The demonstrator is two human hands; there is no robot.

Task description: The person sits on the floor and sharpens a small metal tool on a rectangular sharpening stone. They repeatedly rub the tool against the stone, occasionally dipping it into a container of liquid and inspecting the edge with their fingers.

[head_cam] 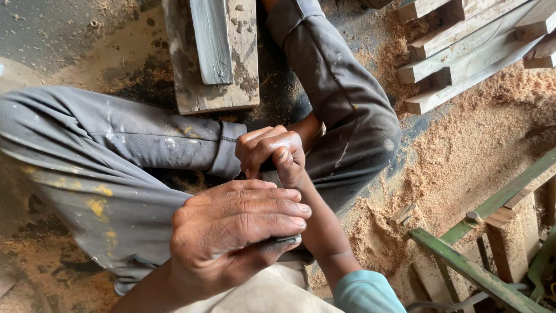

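The left hand [237, 235] is closed over a thin dark tool [286, 239], the right hand [271, 152] is clenched on its far end; progress cannot be told.

Woodworking workshop: sawdust [463, 150] covers the floor, stacked timber pieces [469, 46] at two o'clock, green metal frame [475, 269] at four o'clock.

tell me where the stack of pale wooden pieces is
In the head view the stack of pale wooden pieces lies at upper right, on the sawdust beyond the green metal frame.
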